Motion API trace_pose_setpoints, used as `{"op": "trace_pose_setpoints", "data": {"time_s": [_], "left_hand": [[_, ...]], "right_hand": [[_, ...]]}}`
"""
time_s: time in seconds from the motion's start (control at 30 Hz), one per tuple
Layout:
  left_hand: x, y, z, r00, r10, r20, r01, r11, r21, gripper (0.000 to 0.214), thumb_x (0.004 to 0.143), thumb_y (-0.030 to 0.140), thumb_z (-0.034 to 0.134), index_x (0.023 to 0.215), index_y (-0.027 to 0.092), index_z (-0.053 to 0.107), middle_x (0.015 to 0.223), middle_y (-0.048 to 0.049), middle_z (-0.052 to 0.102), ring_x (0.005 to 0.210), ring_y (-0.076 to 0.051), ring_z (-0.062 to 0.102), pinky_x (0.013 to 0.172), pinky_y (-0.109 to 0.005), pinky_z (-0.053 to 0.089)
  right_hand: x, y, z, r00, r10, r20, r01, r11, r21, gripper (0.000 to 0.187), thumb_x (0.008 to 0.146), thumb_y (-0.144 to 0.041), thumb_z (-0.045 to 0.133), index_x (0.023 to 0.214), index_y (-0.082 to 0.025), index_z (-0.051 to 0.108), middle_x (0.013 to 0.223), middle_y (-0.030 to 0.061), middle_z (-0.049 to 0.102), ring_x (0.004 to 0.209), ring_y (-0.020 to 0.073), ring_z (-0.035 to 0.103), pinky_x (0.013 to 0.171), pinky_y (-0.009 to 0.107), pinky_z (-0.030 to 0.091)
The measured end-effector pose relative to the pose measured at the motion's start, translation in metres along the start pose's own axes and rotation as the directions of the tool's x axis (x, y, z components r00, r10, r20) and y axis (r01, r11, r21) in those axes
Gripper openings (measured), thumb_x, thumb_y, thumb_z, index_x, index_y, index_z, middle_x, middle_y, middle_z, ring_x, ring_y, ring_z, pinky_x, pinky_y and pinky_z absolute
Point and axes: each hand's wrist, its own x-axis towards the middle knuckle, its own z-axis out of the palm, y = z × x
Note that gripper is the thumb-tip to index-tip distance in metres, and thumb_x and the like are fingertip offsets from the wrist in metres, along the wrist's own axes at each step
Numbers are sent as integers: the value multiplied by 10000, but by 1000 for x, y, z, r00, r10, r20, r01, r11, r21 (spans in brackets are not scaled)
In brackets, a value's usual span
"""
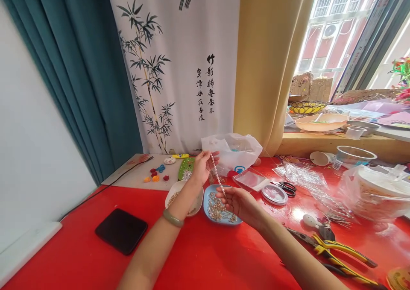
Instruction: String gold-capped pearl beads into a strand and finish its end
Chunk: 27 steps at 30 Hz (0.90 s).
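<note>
A strand of small pale beads [217,173] stretches between my two hands above the dishes. My left hand [202,167], with a bangle on the wrist, pinches its upper end. Lower and to the right, my right hand [235,201] holds the other end between thumb and fingers. Below the strand sits a blue dish [207,213] of gold-toned beads or small metal parts [217,207]. Left of it, partly behind my left forearm, stands a white dish [198,202] with small gold beads. A green tray [185,164] holding white beads lies just behind.
A black phone-like slab [121,231] lies at left. Pliers with yellow-black handles [333,249], scissors [286,188], round lidded box [274,194] and plastic packets [299,177] are on the right. A white plastic bag [237,153] stands behind my hands.
</note>
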Motion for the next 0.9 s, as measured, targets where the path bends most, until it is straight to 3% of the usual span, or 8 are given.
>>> {"op": "trace_pose_setpoints", "data": {"time_s": [0.43,0.63,0.9], "left_hand": [[-5,-5,8,999,-20,-50,17,998,-58,100,710,182,586,674,141,503,741,-45,650,572,-97,596,638,-242,468],[-3,-5,8,996,-4,-84,-4,996,-88,111,727,157,562,660,151,474,668,-16,627,582,-93,601,675,-247,470],[-1,-5,6,996,28,-88,-38,993,-110,117,731,149,561,656,161,471,605,22,576,673,-102,618,773,-265,458]], "right_hand": [[-1,5,4,998,11,-56,-14,999,-49,186,776,-112,427,795,-86,610,706,93,671,529,78,594,497,153,468],[-1,5,3,998,16,-59,-19,999,-47,180,775,-125,439,806,-96,614,661,54,660,426,49,517,396,134,408],[-3,5,4,998,-3,-64,0,999,-50,160,753,-133,468,773,-98,623,619,45,635,409,42,471,388,132,383]]}}
